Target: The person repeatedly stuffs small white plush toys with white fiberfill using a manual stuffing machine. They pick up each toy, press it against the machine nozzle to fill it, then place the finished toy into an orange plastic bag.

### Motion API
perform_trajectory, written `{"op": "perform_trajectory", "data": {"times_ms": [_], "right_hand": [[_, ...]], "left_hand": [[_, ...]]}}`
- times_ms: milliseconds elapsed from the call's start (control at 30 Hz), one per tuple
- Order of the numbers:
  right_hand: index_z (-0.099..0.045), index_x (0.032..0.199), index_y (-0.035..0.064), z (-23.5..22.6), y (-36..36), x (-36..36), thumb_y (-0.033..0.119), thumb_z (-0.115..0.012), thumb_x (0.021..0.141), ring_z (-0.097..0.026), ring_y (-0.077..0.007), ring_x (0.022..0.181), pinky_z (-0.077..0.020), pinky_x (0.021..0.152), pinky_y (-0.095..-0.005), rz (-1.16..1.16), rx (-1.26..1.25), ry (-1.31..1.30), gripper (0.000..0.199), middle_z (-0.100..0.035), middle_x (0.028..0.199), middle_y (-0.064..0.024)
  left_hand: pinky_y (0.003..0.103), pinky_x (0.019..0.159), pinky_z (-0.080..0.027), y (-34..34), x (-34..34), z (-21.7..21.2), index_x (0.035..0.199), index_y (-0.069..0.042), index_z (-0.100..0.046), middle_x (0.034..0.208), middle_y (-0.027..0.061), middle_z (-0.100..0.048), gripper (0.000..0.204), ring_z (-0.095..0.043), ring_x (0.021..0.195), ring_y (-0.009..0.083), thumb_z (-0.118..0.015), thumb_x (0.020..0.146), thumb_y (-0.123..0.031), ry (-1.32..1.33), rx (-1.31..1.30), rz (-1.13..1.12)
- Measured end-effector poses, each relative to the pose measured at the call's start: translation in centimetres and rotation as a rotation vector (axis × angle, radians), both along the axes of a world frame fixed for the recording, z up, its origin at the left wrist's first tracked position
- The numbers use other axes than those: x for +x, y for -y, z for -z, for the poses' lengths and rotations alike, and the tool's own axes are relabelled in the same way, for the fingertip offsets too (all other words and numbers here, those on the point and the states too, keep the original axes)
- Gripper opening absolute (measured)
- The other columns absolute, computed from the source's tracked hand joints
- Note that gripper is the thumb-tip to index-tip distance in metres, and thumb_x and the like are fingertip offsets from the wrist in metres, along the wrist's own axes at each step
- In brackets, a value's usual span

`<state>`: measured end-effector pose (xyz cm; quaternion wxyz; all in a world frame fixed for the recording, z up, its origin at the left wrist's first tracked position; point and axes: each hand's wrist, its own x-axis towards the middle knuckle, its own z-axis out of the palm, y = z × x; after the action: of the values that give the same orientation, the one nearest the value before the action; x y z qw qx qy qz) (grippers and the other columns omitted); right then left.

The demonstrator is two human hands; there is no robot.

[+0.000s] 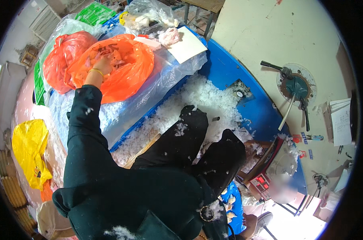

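Observation:
My left hand [103, 66], with a yellow band at the wrist, reaches into an orange plastic bag [135, 78] that lies wide open on a plastic-covered surface. Small orange and pink pieces [116, 59] lie in the bag around the fingers. The fingertips are hidden among them, so their grip is unclear. Against the bag's left side stands a fuller red-orange bag [69, 54]. A pale pink fluffy bundle [169, 37] and a cream sheet [187, 44] lie to its right. My right hand does not show; dark clothing fills the lower middle.
White fluff [201, 96] heaps in a blue-walled space around my knees. At right, a pale tabletop [245, 24] carries a lever-handled metal fixture [296, 87]. A red digital display unit [261, 186] and a blue bag [235, 208] of small pale pieces sit lower. A yellow bag [29, 150] lies left.

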<state>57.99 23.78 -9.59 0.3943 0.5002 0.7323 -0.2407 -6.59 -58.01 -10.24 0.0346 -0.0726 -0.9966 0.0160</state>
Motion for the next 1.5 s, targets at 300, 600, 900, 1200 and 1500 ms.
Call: {"op": "perform_trajectory", "data": {"times_ms": [300, 600, 900, 1200, 1500], "right_hand": [[-0.067, 0.089, -0.0016, -3.0, 5.7, -12.2, 0.017, -0.065, 0.082, -0.064, -0.0176, 0.059, -0.0512, 0.049, -0.0291, -0.009, 0.055, -0.532, 0.020, -0.065, 0.074, -0.0097], [-0.067, 0.094, -0.0016, -4.4, 4.9, -18.5, 0.013, -0.064, 0.085, -0.060, -0.0135, 0.057, -0.0470, 0.049, -0.0251, -0.166, 0.118, -0.737, 0.018, -0.065, 0.076, -0.0074], [-0.066, 0.101, 0.0021, -7.8, 16.2, -33.9, 0.012, -0.067, 0.083, -0.058, -0.0107, 0.077, -0.0473, 0.068, -0.0256, -0.237, -0.290, -1.201, 0.020, -0.063, 0.087, -0.0037], [-0.057, 0.095, -0.0015, -8.8, 26.0, -40.5, 0.012, -0.066, 0.086, -0.055, -0.0082, 0.060, -0.0438, 0.055, -0.0243, 0.129, -0.651, -1.604, 0.019, -0.061, 0.078, -0.0029], [-0.060, 0.078, -0.0012, -8.3, 21.7, -36.8, 0.019, -0.063, 0.088, -0.046, -0.0047, 0.057, -0.0354, 0.050, -0.0218, 0.136, -0.222, -1.550, 0.023, -0.053, 0.064, 0.0018]], "left_hand": [[0.044, 0.090, -0.044, -2.2, -2.9, 5.2, 0.111, -0.007, -0.057, 0.099, 0.0143, -0.067, 0.036, -0.055, 0.108, 0.0340, -0.050, 0.089, -0.034, 0.230, -0.082, -0.031], [0.029, 0.058, -0.047, -0.5, -1.0, 1.6, 0.095, -0.006, -0.059, 0.078, 0.0093, -0.064, 0.017, -0.060, 0.064, 0.0225, -0.063, 0.078, -0.004, -0.387, 0.909, -0.185], [0.026, 0.051, -0.049, -17.5, 6.6, -10.6, 0.102, -0.003, -0.059, 0.081, 0.0125, -0.064, 0.025, -0.060, 0.062, 0.0180, -0.064, 0.083, -0.017, 0.575, 2.297, -0.022], [0.025, 0.044, -0.047, -40.1, 17.2, -9.4, 0.107, -0.001, -0.056, 0.079, 0.0109, -0.063, 0.028, -0.061, 0.063, 0.0181, -0.063, 0.084, -0.015, 1.173, 2.225, -0.055], [0.032, 0.083, -0.048, -46.0, 21.5, -11.1, 0.101, -0.003, -0.061, 0.106, 0.0157, -0.058, 0.041, -0.059, 0.096, 0.0270, -0.079, 0.064, -0.005, 0.093, 1.145, 0.817]]}}
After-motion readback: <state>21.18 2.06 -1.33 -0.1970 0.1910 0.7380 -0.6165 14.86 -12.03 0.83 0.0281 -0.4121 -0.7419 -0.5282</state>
